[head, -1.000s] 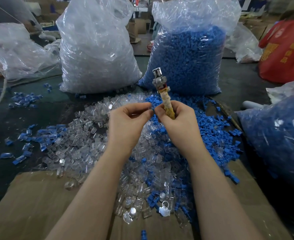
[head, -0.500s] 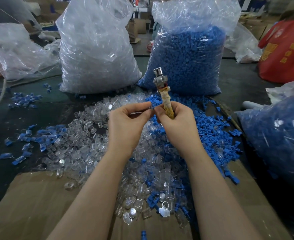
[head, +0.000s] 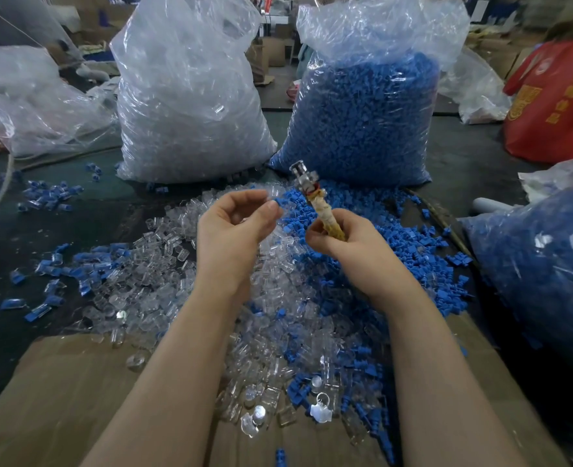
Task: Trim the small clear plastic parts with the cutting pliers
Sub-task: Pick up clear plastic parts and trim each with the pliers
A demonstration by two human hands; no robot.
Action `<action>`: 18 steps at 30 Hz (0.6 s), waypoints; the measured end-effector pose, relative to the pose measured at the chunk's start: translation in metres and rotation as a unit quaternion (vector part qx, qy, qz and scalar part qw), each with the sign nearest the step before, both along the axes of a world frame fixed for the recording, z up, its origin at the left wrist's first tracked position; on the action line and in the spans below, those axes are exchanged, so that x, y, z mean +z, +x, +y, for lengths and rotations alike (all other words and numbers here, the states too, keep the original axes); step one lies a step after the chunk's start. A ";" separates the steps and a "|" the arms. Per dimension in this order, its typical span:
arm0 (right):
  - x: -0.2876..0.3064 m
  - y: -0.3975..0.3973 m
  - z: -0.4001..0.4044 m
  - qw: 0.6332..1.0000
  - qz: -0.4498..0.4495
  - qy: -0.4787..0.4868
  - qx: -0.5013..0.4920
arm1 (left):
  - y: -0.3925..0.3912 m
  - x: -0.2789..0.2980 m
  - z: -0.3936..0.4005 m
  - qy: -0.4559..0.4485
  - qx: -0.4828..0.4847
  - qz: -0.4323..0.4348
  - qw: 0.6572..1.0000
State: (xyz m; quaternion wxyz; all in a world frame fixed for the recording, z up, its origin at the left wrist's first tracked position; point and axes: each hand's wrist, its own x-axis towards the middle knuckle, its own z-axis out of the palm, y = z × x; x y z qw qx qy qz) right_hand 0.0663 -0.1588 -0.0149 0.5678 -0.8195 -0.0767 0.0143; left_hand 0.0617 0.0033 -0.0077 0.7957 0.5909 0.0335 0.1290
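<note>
My right hand (head: 345, 242) grips the cutting pliers (head: 319, 203) by their handle, which is wrapped in yellowish tape; the metal head points up and away. My left hand (head: 234, 230) is held a little to the left of the pliers, its fingers and thumb curled round a small clear plastic part (head: 244, 219) that shows only faintly. Both hands hover above a heap of loose clear parts (head: 150, 281) that mixes with blue parts (head: 396, 244) on the right.
A big bag of clear parts (head: 190, 96) and a big bag of blue parts (head: 362, 119) stand behind the heap. Another blue-filled bag (head: 548, 281) lies at the right, a red bag (head: 558, 96) behind it. Cardboard (head: 59, 399) covers the near table.
My hands, fingertips together before, have come apart. The left hand has drawn to the left; the right hand has shifted slightly right with the pliers.
</note>
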 end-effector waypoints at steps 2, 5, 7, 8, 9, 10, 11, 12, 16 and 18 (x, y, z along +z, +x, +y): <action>0.000 0.000 -0.001 0.999 0.005 -0.031 0.013 | 0.001 0.001 0.001 -0.016 0.005 -0.001 1.000; -0.001 0.000 0.000 0.998 0.007 -0.051 0.031 | 0.002 0.001 0.003 -0.024 0.011 -0.008 1.000; -0.001 0.000 0.000 0.997 0.008 -0.067 0.041 | 0.003 0.000 0.004 -0.019 0.010 -0.016 1.000; -0.002 0.000 0.001 0.996 0.009 -0.074 0.046 | 0.003 0.000 0.005 -0.012 0.010 -0.020 1.000; -0.001 -0.001 0.001 0.996 0.010 -0.080 0.049 | 0.003 0.000 0.005 -0.005 0.010 -0.024 1.000; -0.001 -0.001 0.001 0.995 0.009 -0.087 0.051 | 0.004 -0.001 0.005 0.001 0.011 -0.026 1.000; 0.000 -0.001 0.001 0.994 0.008 -0.091 0.052 | 0.004 -0.001 0.006 0.008 0.013 -0.028 0.999; 0.000 -0.002 0.002 0.994 0.007 -0.095 0.051 | 0.004 -0.001 0.006 0.014 0.014 -0.030 0.999; 0.000 -0.002 0.000 0.992 0.003 -0.116 0.056 | 0.004 -0.002 0.007 0.032 0.014 -0.031 0.999; 0.001 -0.002 0.000 0.989 0.001 -0.134 0.060 | 0.003 -0.002 0.008 0.027 0.012 -0.029 0.999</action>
